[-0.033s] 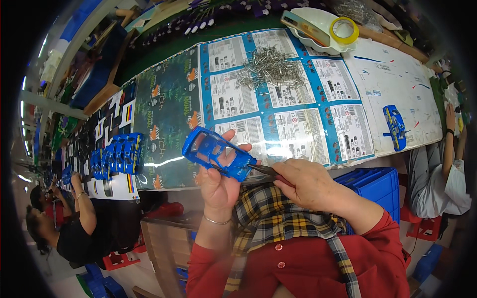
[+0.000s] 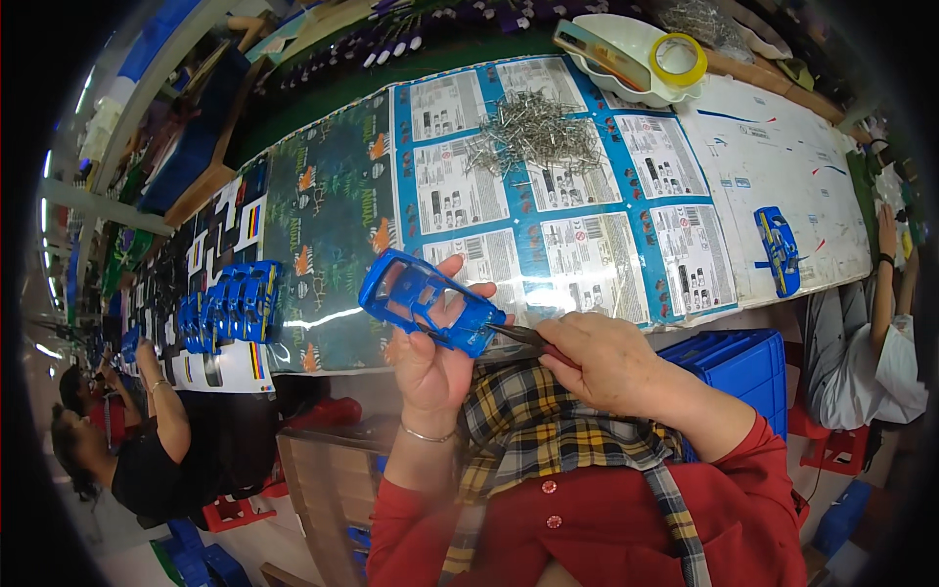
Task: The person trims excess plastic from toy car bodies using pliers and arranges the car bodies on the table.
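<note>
A blue plastic toy car body [image 2: 391, 311], with open window spaces, lies tilted across my left hand [image 2: 435, 372]. The fingers of that hand show through and behind the shell, and the thumb presses its near side. My right hand [image 2: 606, 362] is closed round long-nose pliers [image 2: 518, 336] with dark slim jaws and reddish handles. Their tip touches the right end of the car body; what lies between the jaws is too small to make out. Beyond the hands, a loose heap of thin metal pins [image 2: 543, 135] rests on the printed sheets.
Several blue car bodies [image 2: 233, 305] stand in a row at the left; another car body [image 2: 779, 252] sits at the right. A white dish [image 2: 611, 39] holds a phone and yellow tape [image 2: 678, 61]. A blue crate [image 2: 738, 377] stands below the table's edge. Co-workers sit on both sides.
</note>
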`<action>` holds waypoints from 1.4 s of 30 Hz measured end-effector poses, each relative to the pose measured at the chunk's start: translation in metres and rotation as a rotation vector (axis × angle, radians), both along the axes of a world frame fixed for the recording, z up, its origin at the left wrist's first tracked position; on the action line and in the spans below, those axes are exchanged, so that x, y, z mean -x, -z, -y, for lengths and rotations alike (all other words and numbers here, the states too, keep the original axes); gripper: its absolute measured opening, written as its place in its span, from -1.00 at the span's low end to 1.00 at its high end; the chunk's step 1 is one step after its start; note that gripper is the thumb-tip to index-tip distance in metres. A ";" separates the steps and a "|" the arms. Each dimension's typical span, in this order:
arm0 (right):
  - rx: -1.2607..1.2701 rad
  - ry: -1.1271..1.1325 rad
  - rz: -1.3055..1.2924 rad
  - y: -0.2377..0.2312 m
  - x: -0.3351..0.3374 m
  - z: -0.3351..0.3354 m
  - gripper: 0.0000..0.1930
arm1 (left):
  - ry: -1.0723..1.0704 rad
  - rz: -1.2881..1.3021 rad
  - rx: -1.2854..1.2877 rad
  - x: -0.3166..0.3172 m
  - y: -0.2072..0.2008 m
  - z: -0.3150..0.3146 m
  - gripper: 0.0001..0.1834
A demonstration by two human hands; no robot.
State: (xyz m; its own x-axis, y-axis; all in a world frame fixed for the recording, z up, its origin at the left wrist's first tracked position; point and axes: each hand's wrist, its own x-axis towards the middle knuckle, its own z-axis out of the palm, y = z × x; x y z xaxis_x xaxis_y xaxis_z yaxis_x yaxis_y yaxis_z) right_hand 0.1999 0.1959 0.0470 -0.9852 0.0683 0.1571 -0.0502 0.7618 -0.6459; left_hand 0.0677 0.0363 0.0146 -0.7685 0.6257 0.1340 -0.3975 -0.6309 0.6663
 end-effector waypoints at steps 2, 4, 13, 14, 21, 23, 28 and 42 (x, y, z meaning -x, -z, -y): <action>-0.039 -0.005 -0.017 -0.001 0.000 0.001 -0.75 | -0.007 -0.013 0.003 0.000 0.001 0.001 -0.09; -0.079 -0.003 -0.037 -0.001 0.000 0.002 -0.73 | 0.003 -0.041 -0.007 0.000 0.003 0.001 -0.10; -0.117 -0.027 -0.103 0.003 0.001 -0.002 -0.72 | 0.021 -0.044 -0.008 -0.001 0.003 0.001 -0.12; -0.116 -0.026 -0.102 0.003 0.001 -0.003 -0.72 | 0.022 -0.044 -0.007 0.000 0.003 0.000 -0.12; -0.235 -0.062 -0.128 0.000 0.003 -0.007 -0.72 | 0.021 -0.053 0.000 -0.004 0.004 0.000 -0.22; -0.266 -0.071 -0.124 -0.003 0.003 -0.008 -0.73 | -0.011 -0.100 0.067 -0.006 0.003 -0.002 -0.19; -0.394 -0.117 -0.103 -0.012 0.004 -0.009 -0.71 | -0.099 -0.198 0.141 -0.011 -0.001 -0.005 -0.07; -0.513 -0.110 -0.062 -0.022 0.005 -0.002 -0.69 | -0.281 -0.127 0.357 -0.019 0.004 -0.013 -0.14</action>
State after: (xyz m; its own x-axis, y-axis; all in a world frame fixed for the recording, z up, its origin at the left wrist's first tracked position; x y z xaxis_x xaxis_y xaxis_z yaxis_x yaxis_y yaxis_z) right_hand 0.1951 0.1980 0.0685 -0.9700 -0.1356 0.2017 -0.1736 0.9674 -0.1845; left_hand 0.0866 0.0489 0.0111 -0.9064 0.4193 0.0518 -0.1455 -0.4247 0.8936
